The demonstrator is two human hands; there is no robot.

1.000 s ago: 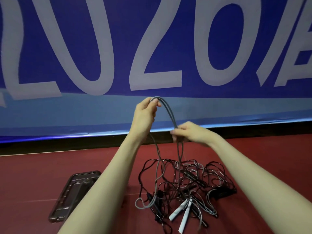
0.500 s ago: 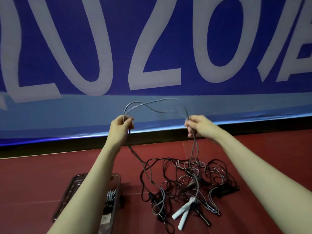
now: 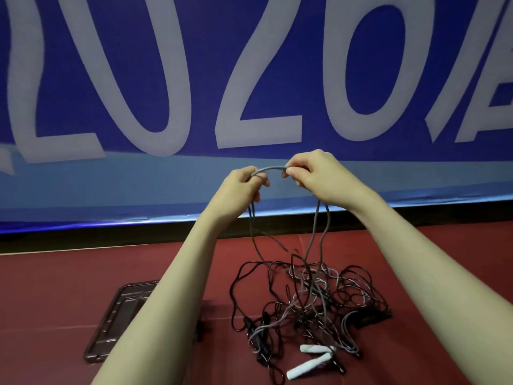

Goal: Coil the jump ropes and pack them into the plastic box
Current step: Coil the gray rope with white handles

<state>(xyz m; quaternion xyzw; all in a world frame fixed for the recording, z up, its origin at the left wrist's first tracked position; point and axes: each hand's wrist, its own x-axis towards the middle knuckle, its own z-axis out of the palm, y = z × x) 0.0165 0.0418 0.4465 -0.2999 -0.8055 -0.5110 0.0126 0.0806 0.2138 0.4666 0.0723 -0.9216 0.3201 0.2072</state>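
Observation:
A grey jump rope [image 3: 272, 168] arcs between both hands, held up in front of the blue banner. My left hand [image 3: 241, 187] pinches its left end and my right hand [image 3: 313, 173] pinches the right end, a short gap apart. Strands hang from both hands down into a tangled pile of black and grey jump ropes [image 3: 311, 301] on the red floor. Two white handles [image 3: 311, 359] lie at the front of the pile. The clear plastic box [image 3: 116, 323] lies on the floor at lower left, partly hidden by my left forearm.
A large blue banner [image 3: 249, 79] with pale letters fills the background, ending at a black strip [image 3: 111, 234] above the red floor [image 3: 55, 287]. A black handle [image 3: 372, 318] lies at the right of the pile.
My hands had spread wide apart with the grey rope half a second ago. Now they have come close together and higher, folding the rope into a short arc.

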